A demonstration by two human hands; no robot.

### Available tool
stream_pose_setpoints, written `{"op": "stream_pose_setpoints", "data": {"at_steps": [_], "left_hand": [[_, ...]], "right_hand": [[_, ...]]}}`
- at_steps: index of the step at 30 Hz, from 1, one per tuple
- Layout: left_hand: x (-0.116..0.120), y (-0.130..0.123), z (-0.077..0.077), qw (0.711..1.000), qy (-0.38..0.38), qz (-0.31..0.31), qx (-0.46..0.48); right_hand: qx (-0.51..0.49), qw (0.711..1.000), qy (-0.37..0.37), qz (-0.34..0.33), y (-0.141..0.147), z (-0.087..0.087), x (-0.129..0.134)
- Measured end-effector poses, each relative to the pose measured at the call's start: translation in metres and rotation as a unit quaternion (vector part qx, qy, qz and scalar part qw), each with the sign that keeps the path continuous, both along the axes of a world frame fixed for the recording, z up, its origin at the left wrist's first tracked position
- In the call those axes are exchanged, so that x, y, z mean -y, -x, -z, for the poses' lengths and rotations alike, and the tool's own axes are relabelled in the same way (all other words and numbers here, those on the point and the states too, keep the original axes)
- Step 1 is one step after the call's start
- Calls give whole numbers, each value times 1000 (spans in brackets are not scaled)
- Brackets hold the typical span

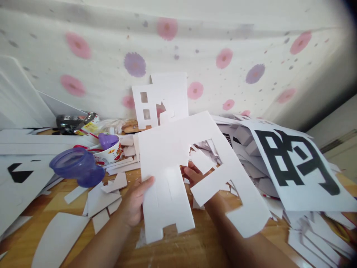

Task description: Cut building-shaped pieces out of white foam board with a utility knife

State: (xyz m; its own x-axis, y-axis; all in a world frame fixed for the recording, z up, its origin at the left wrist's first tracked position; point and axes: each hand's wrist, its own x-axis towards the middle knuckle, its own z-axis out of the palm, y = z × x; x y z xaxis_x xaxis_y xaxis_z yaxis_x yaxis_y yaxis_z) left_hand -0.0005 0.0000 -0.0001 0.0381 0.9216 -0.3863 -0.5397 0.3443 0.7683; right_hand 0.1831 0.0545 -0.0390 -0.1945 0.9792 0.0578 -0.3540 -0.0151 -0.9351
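Observation:
A large white foam board cutout (164, 152), shaped like a character with openings and notches, is held up over the table. My left hand (138, 199) is closed on its left edge, thumb on the front face and the other fingers behind. My right hand (192, 174) reaches behind the cutout's right part. Its curled fingers show through the gap by the inner edge and appear to grip the board there; the rest of the hand is partly hidden. Behind stands another white cutout (170, 89) with small square windows, leaning toward the curtain.
White offcuts (111, 190) litter the wooden table (61, 203). To the left are a purple translucent cup (76, 163) and a paper tub (111, 154) holding a purple item. A sheet with a black printed character (295, 160) lies on scraps at right. A flowered curtain (106, 63) hangs behind.

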Motion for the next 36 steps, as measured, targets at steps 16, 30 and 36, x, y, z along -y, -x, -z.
{"op": "stream_pose_setpoints", "data": {"at_steps": [16, 30, 36], "left_hand": [[-6, 8, -2, 954, -208, -194, 94], [8, 1, -1, 956, -193, -146, 167], [3, 11, -12, 943, -185, -210, 181]], "right_hand": [[105, 981, -19, 159, 4, 6, 15], [568, 624, -534, 58, 37, -11, 32], [446, 819, -303, 196, -22, 9, 45]]}}
